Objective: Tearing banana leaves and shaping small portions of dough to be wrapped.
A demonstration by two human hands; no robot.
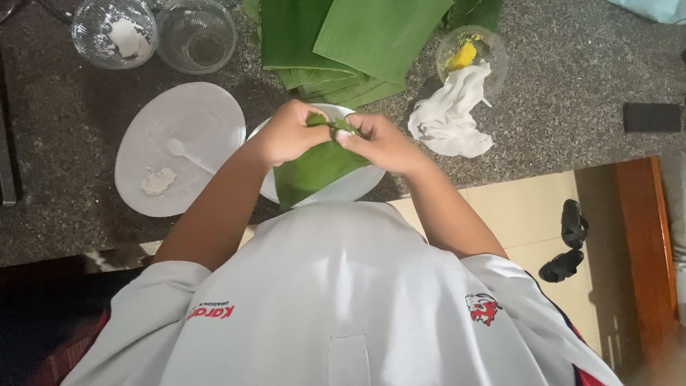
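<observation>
Head view, centre of the frame: the left hand (287, 134) and the right hand (381, 143) are both curled closed, fingertips pinching the upper edge of a folded green leaf piece (314, 168) that hangs down over a white plate (351, 187) on the dark speckled counter (557, 78). The two hands nearly touch at the fold. Left of them lies a white lid (179, 146) with a plastic spoon (187, 154); above them, a stack of green leaves (343, 43).

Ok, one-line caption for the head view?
Both hands, left hand and right hand, fold a green leaf over a white plate on a granite counter.
</observation>
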